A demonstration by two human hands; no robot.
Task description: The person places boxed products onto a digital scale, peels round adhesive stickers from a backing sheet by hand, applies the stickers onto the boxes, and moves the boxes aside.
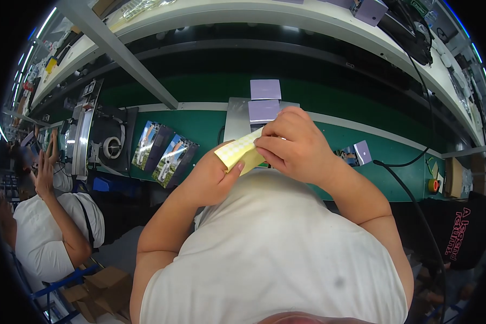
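A yellow sticker sheet [233,153] with rows of pale round stickers is held in front of my white shirt. My left hand [210,171] grips its lower left part, thumb lying on the front. At the sheet's upper right edge, the fingers of my right hand [296,141] are pinched together; any single sticker between them is hidden. Just beyond my hands, a purple box [264,112] and another purple box [265,89] are lined up at a grey metal plate [236,114].
Printed boxes [170,156] with picture fronts lie left on the green bench [210,120]; another printed box [355,154] lies right. A black cable [402,181] crosses at right. A machine [100,135] stands left. A co-worker [54,227] sits left; another person [459,232] is right.
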